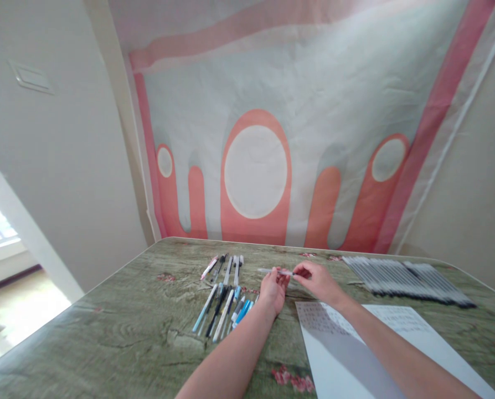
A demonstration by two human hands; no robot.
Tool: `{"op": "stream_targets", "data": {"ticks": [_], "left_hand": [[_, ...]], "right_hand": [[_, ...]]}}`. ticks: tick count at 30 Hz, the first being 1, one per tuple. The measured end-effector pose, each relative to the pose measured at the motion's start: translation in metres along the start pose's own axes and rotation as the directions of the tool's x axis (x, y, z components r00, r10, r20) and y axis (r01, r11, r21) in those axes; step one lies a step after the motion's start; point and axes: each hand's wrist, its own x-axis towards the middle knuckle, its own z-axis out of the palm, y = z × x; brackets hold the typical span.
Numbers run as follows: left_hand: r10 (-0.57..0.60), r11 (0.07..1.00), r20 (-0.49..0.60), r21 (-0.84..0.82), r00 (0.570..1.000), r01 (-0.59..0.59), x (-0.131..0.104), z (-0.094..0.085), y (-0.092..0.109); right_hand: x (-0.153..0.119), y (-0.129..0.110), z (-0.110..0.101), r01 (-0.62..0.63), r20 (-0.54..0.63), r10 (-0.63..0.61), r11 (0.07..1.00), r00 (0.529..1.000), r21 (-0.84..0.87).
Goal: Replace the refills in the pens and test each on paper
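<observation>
My left hand (274, 291) is closed around a slim, whitish translucent pen refill (264, 270), held nearly level above the table. At its dark right end, the fingertips of my right hand (316, 280) pinch together; whether they grip the refill itself or a small cap on it is too small to make out. Just left of my left hand lies a group of pens (221, 313) in light blue, black and white. Behind them is a smaller row of pens (222, 269), one of them pink and white.
On the right of the wood-patterned table (127, 332) lies a long row of translucent refills (409, 281) with dark tips. A white sheet with handwriting (334, 354) lies beneath my right forearm. A pink-and-white printed sheet (256, 172) hangs behind the table.
</observation>
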Motion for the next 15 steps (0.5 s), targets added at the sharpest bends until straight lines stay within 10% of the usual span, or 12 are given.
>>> {"op": "stream_targets", "data": {"ticks": [15], "left_hand": [[0.018, 1.0, 0.048, 0.008, 0.999, -0.019, 0.0027, -0.0023, -0.0013]], "right_hand": [[-0.004, 0.0017, 0.0001, -0.066, 0.039, 0.067, 0.997, 0.997, -0.028]]}}
